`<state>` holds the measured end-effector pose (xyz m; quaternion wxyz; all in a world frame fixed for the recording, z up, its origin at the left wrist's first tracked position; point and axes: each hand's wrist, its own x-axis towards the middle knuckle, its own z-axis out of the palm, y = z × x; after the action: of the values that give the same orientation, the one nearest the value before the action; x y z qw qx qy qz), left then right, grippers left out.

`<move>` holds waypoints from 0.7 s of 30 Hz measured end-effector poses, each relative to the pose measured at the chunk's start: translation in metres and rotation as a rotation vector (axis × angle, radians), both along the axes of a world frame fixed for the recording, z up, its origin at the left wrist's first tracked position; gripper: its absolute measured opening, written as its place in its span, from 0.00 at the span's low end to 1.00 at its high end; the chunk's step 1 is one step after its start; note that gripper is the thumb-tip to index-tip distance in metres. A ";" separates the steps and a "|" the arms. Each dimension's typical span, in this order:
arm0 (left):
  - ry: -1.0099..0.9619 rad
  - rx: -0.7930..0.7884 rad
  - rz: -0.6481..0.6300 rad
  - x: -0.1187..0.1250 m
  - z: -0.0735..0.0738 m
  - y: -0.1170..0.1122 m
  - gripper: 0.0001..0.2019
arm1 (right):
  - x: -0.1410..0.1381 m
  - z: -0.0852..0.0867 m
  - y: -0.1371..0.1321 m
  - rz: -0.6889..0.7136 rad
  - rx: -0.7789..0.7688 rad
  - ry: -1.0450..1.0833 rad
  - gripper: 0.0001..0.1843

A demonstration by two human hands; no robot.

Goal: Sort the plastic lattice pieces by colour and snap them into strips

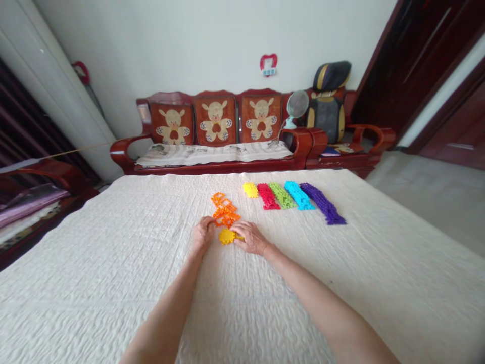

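Only the person's own bare arms show, entering from the near edge of the view. The left forearm (166, 308) comes in on the near left and the right forearm (322, 308) on the near right, each narrowing to a wrist. The left hand (204, 233) and right hand (250, 238) end in plain, bare fingers, with no sleeve, ring or band visible

Hands: one left hand (204, 233), one right hand (252, 238). Plastic: one red strip (268, 196), one green strip (282, 195), one cyan strip (299, 195), one purple strip (324, 203), one orange chain (224, 211), two yellow pieces (250, 189). Wooden sofa (220, 164): three bear-pattern panels (215, 121). One fan (297, 105).
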<state>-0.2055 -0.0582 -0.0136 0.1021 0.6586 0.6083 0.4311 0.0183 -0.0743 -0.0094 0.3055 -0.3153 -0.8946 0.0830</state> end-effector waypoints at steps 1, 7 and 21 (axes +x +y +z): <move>0.005 0.009 -0.003 0.000 -0.001 0.000 0.14 | 0.000 0.000 0.000 0.003 0.000 0.006 0.21; 0.018 0.037 -0.015 -0.005 -0.006 0.000 0.15 | 0.002 0.003 -0.001 0.022 -0.039 0.018 0.21; 0.040 -0.022 0.185 0.010 -0.005 0.042 0.18 | -0.004 0.013 -0.016 0.020 -0.037 -0.100 0.20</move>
<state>-0.1960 -0.0163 -0.0181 0.0567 0.6071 0.6729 0.4187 0.0143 -0.0905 0.0031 0.2537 -0.3156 -0.9102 0.0868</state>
